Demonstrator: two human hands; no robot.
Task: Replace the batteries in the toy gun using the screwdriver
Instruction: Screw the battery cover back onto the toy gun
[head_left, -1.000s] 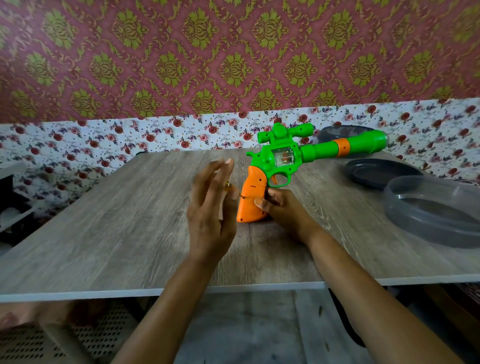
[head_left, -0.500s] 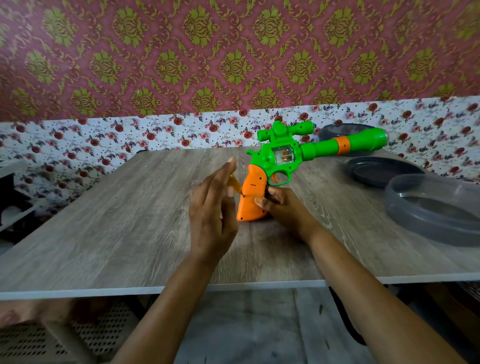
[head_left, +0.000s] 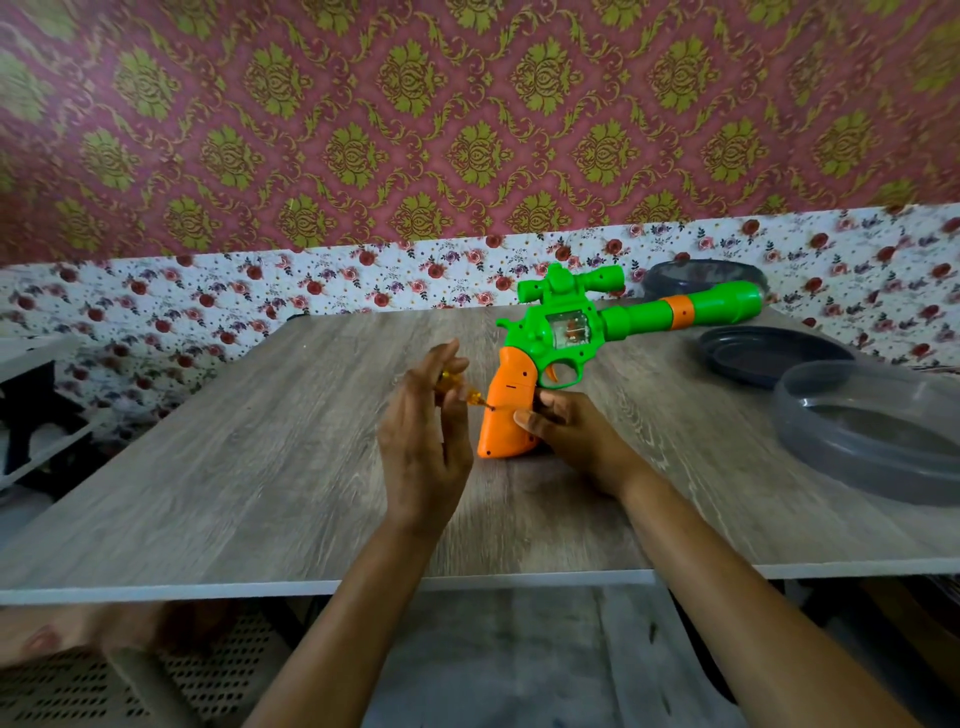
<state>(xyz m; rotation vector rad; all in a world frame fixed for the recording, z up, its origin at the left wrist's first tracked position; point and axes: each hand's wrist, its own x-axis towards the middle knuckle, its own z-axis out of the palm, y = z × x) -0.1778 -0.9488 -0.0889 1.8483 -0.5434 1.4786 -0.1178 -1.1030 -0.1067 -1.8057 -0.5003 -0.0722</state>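
Note:
A green toy gun (head_left: 566, 327) with an orange grip (head_left: 506, 410) stands upright on its grip on the wooden table (head_left: 260, 467), barrel pointing right. My right hand (head_left: 566, 431) grips the lower right side of the orange grip. My left hand (head_left: 423, 441) holds a small screwdriver with a yellow handle (head_left: 460, 387) between thumb and fingers. Its tip touches the left side of the grip. No batteries are visible.
A dark round lid (head_left: 774, 356) and a translucent grey container (head_left: 872, 431) lie at the table's right. Another dark container (head_left: 701, 275) sits behind the barrel. A wall stands close behind the table; a shelf (head_left: 31, 395) is at the left.
My left hand moved right and closed on the screwdriver, bringing its tip against the orange grip. The gun and my right hand stayed put.

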